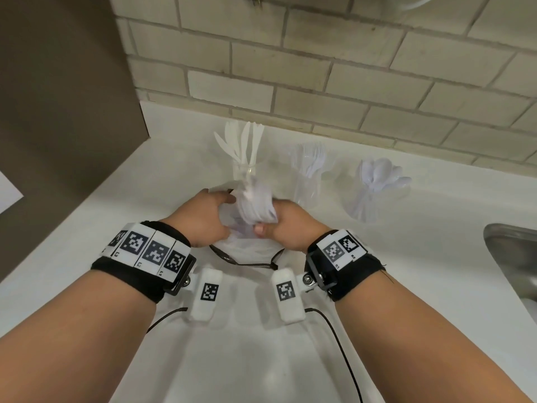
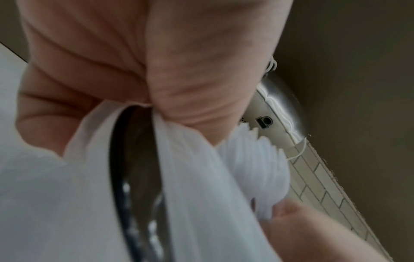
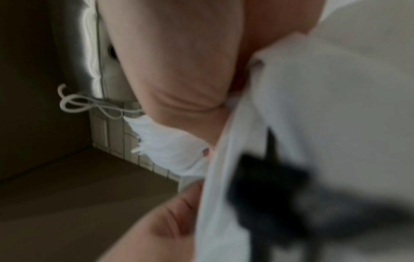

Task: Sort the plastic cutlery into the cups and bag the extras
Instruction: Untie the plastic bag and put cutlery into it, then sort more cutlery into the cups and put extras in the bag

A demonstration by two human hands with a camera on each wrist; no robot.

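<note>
My right hand (image 1: 270,219) grips a thick bundle of white plastic cutlery (image 1: 255,207) over the mouth of a clear plastic bag (image 1: 247,245) with a black drawstring. My left hand (image 1: 220,205) pinches the bag's rim and holds it up. The left wrist view shows the bag's edge (image 2: 156,177) between my fingers, with the bundle (image 2: 253,168) just beyond. In the right wrist view the bundle (image 3: 170,150) sticks out past my palm, beside the bag (image 3: 313,124). Behind stand three clear cups: knives (image 1: 241,149), forks (image 1: 311,167), spoons (image 1: 380,178).
The white counter (image 1: 436,228) runs back to a tiled wall (image 1: 319,68). A brown cabinet side (image 1: 58,112) closes the left. A steel sink (image 1: 511,257) lies at the right edge. Thin black cables (image 1: 343,344) trail over the counter near my wrists.
</note>
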